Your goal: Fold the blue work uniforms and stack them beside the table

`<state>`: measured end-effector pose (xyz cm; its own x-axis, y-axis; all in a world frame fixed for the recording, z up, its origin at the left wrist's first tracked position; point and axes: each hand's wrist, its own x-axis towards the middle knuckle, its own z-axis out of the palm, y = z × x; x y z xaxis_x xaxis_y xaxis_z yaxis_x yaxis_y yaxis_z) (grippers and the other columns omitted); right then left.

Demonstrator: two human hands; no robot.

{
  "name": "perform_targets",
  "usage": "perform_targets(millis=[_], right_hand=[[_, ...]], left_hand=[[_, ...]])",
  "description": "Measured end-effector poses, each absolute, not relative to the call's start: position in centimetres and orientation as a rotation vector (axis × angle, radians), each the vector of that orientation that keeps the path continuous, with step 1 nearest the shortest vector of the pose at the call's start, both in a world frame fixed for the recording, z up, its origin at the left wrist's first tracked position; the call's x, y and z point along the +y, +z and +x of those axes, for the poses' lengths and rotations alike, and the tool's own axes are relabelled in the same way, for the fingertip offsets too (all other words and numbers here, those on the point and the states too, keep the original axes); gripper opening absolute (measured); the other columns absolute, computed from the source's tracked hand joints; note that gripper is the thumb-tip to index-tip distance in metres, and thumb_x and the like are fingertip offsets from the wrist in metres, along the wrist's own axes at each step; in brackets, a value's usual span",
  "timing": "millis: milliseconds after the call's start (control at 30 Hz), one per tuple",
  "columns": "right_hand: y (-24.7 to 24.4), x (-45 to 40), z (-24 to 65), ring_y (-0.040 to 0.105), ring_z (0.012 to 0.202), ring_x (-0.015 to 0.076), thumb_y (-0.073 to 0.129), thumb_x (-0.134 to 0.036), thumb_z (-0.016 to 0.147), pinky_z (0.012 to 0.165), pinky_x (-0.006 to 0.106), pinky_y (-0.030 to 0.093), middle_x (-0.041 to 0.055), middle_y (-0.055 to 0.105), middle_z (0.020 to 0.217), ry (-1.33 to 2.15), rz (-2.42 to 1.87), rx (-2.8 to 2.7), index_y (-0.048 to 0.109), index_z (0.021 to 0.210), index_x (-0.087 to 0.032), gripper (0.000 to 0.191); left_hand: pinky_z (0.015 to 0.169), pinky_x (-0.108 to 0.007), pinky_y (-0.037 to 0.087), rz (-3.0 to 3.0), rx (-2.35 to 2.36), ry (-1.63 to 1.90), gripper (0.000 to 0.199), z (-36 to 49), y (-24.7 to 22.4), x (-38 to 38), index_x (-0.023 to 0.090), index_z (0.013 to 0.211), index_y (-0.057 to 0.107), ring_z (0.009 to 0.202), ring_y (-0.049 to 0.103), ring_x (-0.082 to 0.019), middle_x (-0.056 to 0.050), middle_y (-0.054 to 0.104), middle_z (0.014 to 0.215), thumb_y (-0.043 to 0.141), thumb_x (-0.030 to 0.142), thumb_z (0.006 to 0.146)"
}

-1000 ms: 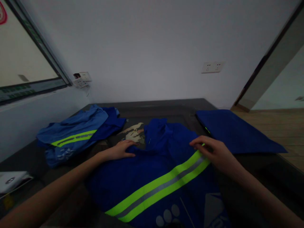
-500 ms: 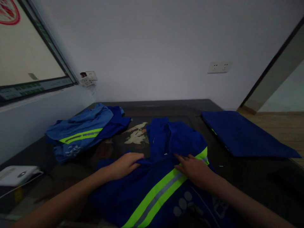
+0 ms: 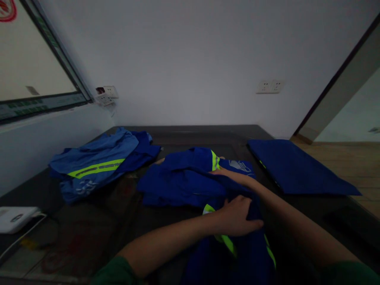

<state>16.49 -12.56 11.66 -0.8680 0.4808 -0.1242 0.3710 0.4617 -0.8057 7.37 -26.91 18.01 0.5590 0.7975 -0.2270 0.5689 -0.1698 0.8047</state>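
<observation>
A dark blue work jacket (image 3: 181, 184) with yellow-green reflective bands lies bunched on the dark table in front of me. My left hand (image 3: 234, 217) is closed on its near right part, fingers curled into the cloth and thumb pointing right. Farther back, my right hand (image 3: 230, 174) reaches across the jacket beside a reflective band and grips a fold; cloth covers part of its fingers. White printing shows on the jacket's far right. Its near part hangs down toward me, below my left hand.
At the left lies a heap of lighter and darker blue clothing (image 3: 97, 156) with a reflective band. A flat, folded blue garment (image 3: 299, 166) rests at the right edge of the table (image 3: 190, 132). A white device (image 3: 18, 219) with a cable sits at the near left.
The jacket has been turned and bunched; its wide reflective band no longer runs across the front. My left hand has moved right and nearer me, while my right hand has reached farther back.
</observation>
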Motion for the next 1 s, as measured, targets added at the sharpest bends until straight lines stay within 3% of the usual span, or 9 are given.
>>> perform_targets(millis=[133, 200, 333, 467, 667, 733, 800, 900, 1000], right_hand=[[11.9, -12.4, 16.9, 0.056, 0.119, 0.0240, 0.057, -0.031, 0.081, 0.109, 0.042, 0.037, 0.0042, 0.063, 0.127, 1.373, -0.732, -2.455, 0.065, 0.120, -0.023, 0.040], [13.2, -13.1, 18.7, 0.059, 0.115, 0.0253, 0.057, -0.032, 0.081, 0.105, 0.043, 0.041, 0.0065, 0.067, 0.121, 1.290, -0.881, -2.373, 0.067, 0.115, -0.021, 0.037], [16.5, -16.3, 24.2, 0.066, 0.097, 0.0252, 0.058, -0.039, 0.083, 0.088, 0.039, 0.052, 0.0081, 0.072, 0.104, 1.296, -1.210, -2.256, 0.071, 0.101, -0.020, 0.030], [17.6, -21.2, 27.4, 0.068, 0.091, 0.0263, 0.059, -0.048, 0.081, 0.081, 0.039, 0.054, 0.0079, 0.073, 0.100, 1.464, -1.327, -2.220, 0.071, 0.101, -0.022, 0.035], [16.6, -26.8, 23.5, 0.055, 0.118, 0.0322, 0.067, -0.039, 0.073, 0.100, 0.048, 0.043, 0.0146, 0.057, 0.133, 1.147, -1.555, -2.375, 0.050, 0.134, -0.021, 0.066], [16.3, -27.3, 21.7, 0.048, 0.127, 0.0313, 0.068, -0.031, 0.071, 0.104, 0.048, 0.040, 0.0150, 0.048, 0.142, 1.100, -1.601, -2.438, 0.036, 0.144, -0.020, 0.080], [15.8, -27.2, 20.8, 0.045, 0.130, 0.0295, 0.065, -0.021, 0.070, 0.105, 0.047, 0.038, 0.0151, 0.043, 0.145, 1.102, -1.586, -2.476, 0.028, 0.148, -0.020, 0.086], [15.1, -26.3, 20.8, 0.054, 0.121, 0.0271, 0.054, -0.009, 0.070, 0.099, 0.043, 0.043, 0.0144, 0.054, 0.135, 1.159, -1.544, -2.440, 0.030, 0.145, -0.019, 0.080], [14.9, -25.1, 21.7, 0.064, 0.099, 0.0236, 0.045, -0.003, 0.066, 0.084, 0.037, 0.049, 0.0094, 0.066, 0.111, 1.261, -1.486, -2.347, 0.046, 0.131, -0.019, 0.068]], left_hand=[[0.107, -0.033, 0.037, 1.957, 0.946, 0.477, 0.044, 1.8, 20.6, -26.5, 0.016, 0.130, 0.051, 0.127, 0.049, -0.022, -0.010, 0.053, 0.138, 0.053, 0.035, 0.091], [0.102, -0.032, 0.041, 1.985, 1.080, 0.547, 0.034, -3.3, 21.0, -25.9, 0.022, 0.126, 0.056, 0.117, 0.056, -0.018, -0.005, 0.061, 0.129, 0.045, 0.030, 0.095], [0.101, -0.041, 0.042, 2.147, 1.668, 0.601, 0.034, -15.2, 18.5, -24.0, 0.018, 0.118, 0.060, 0.111, 0.057, -0.023, -0.009, 0.063, 0.118, 0.037, 0.026, 0.095], [0.104, -0.046, 0.038, 2.326, 1.762, 0.354, 0.044, -21.6, 14.2, -22.0, 0.020, 0.133, 0.050, 0.122, 0.048, -0.026, -0.012, 0.052, 0.133, 0.045, 0.020, 0.089], [0.113, -0.049, 0.024, 2.574, 1.330, 0.274, 0.068, -17.8, 12.8, -18.9, 0.029, 0.145, 0.034, 0.138, 0.029, -0.026, -0.009, 0.032, 0.151, 0.058, 0.012, 0.084], [0.113, -0.049, 0.022, 2.614, 1.188, 0.199, 0.066, -15.9, 13.3, -18.2, 0.032, 0.142, 0.039, 0.139, 0.027, -0.026, -0.007, 0.032, 0.152, 0.058, 0.009, 0.083], [0.113, -0.048, 0.023, 2.639, 1.063, 0.157, 0.051, -14.7, 13.7, -18.0, 0.029, 0.132, 0.052, 0.137, 0.031, -0.026, -0.008, 0.039, 0.148, 0.060, 0.013, 0.084], [0.110, -0.042, 0.029, 2.626, 0.994, 0.210, 0.022, -13.7, 14.0, -18.7, 0.021, 0.109, 0.064, 0.127, 0.043, -0.024, -0.010, 0.056, 0.129, 0.053, 0.024, 0.091], [0.101, -0.036, 0.037, 2.543, 1.071, 0.281, 0.024, -13.2, 14.6, -20.0, 0.019, 0.101, 0.064, 0.112, 0.054, -0.021, -0.009, 0.064, 0.110, 0.042, 0.028, 0.096]])
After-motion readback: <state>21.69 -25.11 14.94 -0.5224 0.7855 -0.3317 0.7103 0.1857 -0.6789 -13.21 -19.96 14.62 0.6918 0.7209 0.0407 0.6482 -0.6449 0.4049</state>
